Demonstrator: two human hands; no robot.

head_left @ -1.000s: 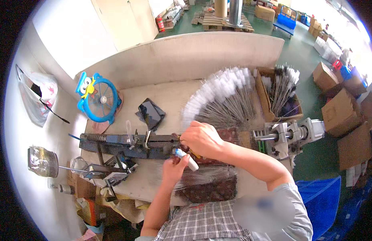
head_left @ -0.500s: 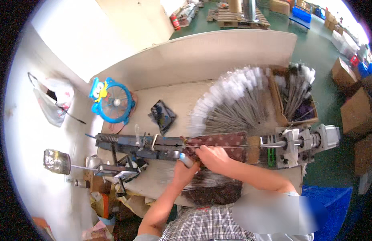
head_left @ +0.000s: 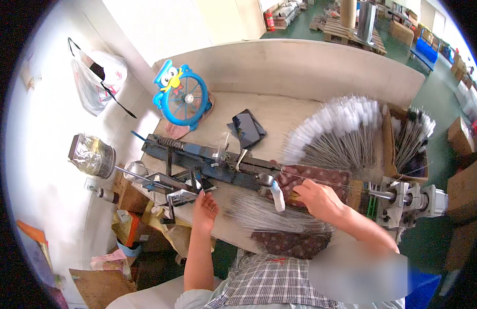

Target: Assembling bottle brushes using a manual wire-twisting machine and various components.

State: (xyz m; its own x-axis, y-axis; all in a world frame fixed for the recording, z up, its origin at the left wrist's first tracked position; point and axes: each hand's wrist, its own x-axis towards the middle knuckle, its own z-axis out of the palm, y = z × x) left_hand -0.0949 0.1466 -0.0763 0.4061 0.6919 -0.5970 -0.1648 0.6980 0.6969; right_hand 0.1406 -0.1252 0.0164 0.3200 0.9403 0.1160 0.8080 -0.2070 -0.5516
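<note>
My left hand (head_left: 206, 210) is raised beside the black metal bracket (head_left: 179, 193) at the left end of the bench machine (head_left: 218, 167). Its fingers are curled, the index fingertip near the bracket; anything pinched there is too small to name. My right hand (head_left: 321, 200) lies over a brown dotted cloth (head_left: 321, 177), fingers closed around something yellowish, mostly hidden. A lever with a white-wrapped grip (head_left: 278, 198) sticks out just left of it, apart from both hands. Thin wire stems (head_left: 272, 213) lie bundled below, toward me.
White-tipped wire brushes (head_left: 341, 131) fan out at the back right, beside a cardboard box (head_left: 390, 144) of more. A motor unit (head_left: 408, 201) stands at the right end. A blue toy-like fan (head_left: 188, 100) and a phone (head_left: 247, 129) are farther back.
My left hand has left the lever and moved left to the bracket. My right hand has drawn back from the machine's middle. The view has turned left.
</note>
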